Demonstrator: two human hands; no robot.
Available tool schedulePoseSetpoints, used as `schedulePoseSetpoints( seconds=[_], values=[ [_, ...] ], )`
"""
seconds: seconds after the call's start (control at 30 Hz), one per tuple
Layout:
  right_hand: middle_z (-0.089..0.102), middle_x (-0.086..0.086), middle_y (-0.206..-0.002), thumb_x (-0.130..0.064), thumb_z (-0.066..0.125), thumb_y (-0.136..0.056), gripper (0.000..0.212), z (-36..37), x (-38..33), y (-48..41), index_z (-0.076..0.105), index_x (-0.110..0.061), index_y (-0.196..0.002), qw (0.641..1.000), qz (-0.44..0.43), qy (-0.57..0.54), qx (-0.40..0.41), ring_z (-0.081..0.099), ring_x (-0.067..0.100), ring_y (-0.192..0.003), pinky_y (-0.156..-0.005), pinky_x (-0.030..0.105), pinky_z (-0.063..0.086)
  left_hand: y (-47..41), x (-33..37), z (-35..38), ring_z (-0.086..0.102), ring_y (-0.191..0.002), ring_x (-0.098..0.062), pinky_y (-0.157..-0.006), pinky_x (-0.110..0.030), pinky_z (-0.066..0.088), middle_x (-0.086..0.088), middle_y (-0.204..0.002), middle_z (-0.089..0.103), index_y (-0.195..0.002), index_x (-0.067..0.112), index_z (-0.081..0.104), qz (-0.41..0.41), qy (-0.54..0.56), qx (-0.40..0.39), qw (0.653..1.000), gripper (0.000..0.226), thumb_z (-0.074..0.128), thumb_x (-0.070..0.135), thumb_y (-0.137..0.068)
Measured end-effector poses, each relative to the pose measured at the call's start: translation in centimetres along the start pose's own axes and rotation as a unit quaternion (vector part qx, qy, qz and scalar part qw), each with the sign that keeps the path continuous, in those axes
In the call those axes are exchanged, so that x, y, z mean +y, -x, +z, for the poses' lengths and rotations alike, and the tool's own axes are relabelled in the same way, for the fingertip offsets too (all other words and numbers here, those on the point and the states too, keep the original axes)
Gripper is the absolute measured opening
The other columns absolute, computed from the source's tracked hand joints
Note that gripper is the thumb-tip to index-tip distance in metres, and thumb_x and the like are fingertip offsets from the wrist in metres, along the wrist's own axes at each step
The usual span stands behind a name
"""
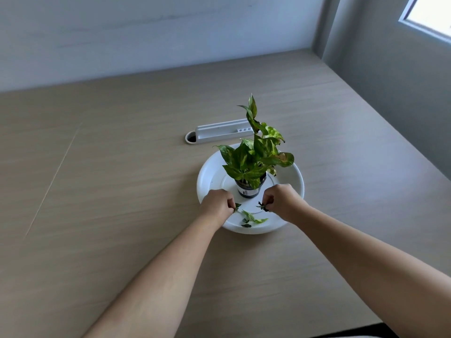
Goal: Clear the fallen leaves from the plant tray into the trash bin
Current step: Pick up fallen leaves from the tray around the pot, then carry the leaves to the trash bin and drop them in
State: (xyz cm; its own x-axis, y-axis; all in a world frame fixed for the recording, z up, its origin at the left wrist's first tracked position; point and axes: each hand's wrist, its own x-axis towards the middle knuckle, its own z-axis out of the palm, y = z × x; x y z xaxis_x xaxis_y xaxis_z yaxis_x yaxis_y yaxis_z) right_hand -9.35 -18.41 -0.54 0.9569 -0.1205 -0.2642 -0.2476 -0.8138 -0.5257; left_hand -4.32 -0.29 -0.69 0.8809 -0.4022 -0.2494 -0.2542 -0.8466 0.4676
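Two bare hands work over a white plant tray (pixel 207 176) on a pale wood-grain worktop (pixel 109 191). The left hand (pixel 217 203) has its grip narrowed to a pinch on a small dark green leaf scrap (pixel 237 206) at the tray's near-left side. The right hand (pixel 280 198) is likewise closed, its fingertips (pixel 264 201) holding a crumpled dark leaf piece (pixel 263 207) just in front of the pot. Between the two hands, several more fallen leaves (pixel 251 218), some pale green and some dark, lie loose on the tray floor near its front rim. A small dark pot (pixel 249 191) with a printed label stands upright at the tray's centre, carrying a variegated green-and-yellow plant (pixel 256 152). Behind the tray, near it on the worktop, lies a long white holder (pixel 219 132) with a round opening at its left end. A light wall (pixel 146 32) runs along the far edge of the worktop, and part of a window (pixel 429 15) shows at upper right. No trash bin appears in this view.
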Motion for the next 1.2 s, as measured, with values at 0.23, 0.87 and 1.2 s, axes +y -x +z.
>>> schedulePoseSetpoints(
  seconds=[0.23, 0.87, 1.2],
  values=[
    [0.065, 0.003, -0.075, 0.003, 0.063, -0.077, 0.015, -2.0, 0.8, 2.3, 0.073, -0.006, -0.084, 0.997, 0.032, -0.039, 0.053, 0.058, 0.016, -0.07, -0.06, 0.022, 0.046, 1.1, 1.3, -0.7, 0.067, -0.091, -0.022, -0.077, -0.028, 0.051, -0.008, -0.094, 0.074, -0.084, 0.007, 0.074, 0.013, 0.028, 0.009, 0.999, 0.014, 0.061, 0.002, -0.081],
    [0.075, 0.013, -0.085, 0.001, 0.067, -0.072, 0.013, -16.9, 35.1, 38.6, 0.074, -0.006, -0.08, 0.903, 0.325, -0.101, 0.261, 0.059, 0.015, -0.072, -0.055, 0.017, 0.037, 11.8, 43.8, 21.8, 0.059, -0.074, -0.018, -0.066, -0.026, 0.046, -0.016, -0.089, 0.074, -0.079, 0.003, 0.074, 0.333, 0.016, -0.133, 0.933, 0.005, 0.071, 0.003, -0.075],
    [0.072, 0.01, -0.094, -0.002, 0.066, -0.078, 0.013, -10.1, 49.8, 58.9, 0.073, -0.008, -0.085, 0.781, 0.521, -0.196, 0.282, 0.066, 0.024, -0.09, -0.07, 0.019, 0.039, 22.8, 59.1, 41.0, 0.068, -0.083, -0.023, -0.069, -0.024, 0.049, -0.009, -0.084, 0.074, -0.077, 0.01, 0.073, 0.45, -0.109, -0.312, 0.83, 0.005, 0.07, 0.006, -0.073]
  ],
)
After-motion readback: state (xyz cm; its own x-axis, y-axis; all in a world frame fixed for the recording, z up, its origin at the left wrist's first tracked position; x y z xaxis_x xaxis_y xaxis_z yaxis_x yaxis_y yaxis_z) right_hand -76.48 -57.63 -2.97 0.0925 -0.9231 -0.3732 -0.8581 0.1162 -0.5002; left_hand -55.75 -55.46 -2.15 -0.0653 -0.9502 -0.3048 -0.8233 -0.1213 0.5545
